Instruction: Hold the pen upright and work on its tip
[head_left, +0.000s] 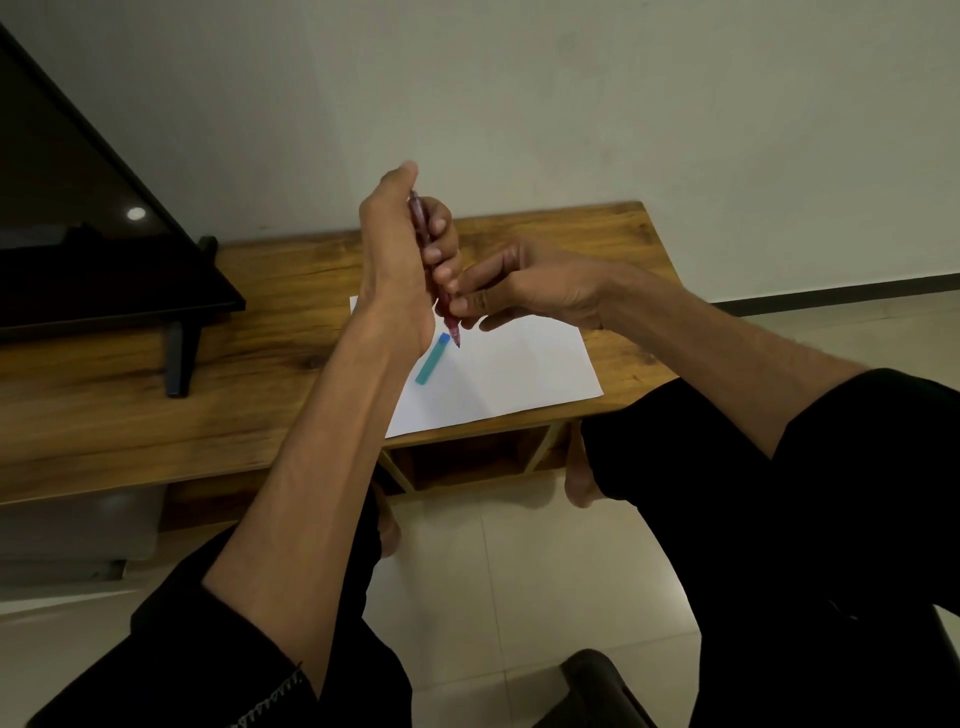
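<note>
My left hand (397, 260) grips a dark red pen (451, 319) with its fingers curled round the barrel, tip pointing down toward the paper. My right hand (524, 286) pinches the lower end of the same pen near its tip with thumb and fingertips. Below them a white sheet of paper (519, 374) lies on the wooden table (260, 364). A teal pen cap (432, 359) lies on the sheet, just under the pen tip.
A black monitor (78, 234) on a dark stand (182, 358) fills the table's left side. Shelf compartments (462, 457) sit under the tabletop. My black-clad knees (779, 493) and bare feet are close to the table edge, over pale floor tiles.
</note>
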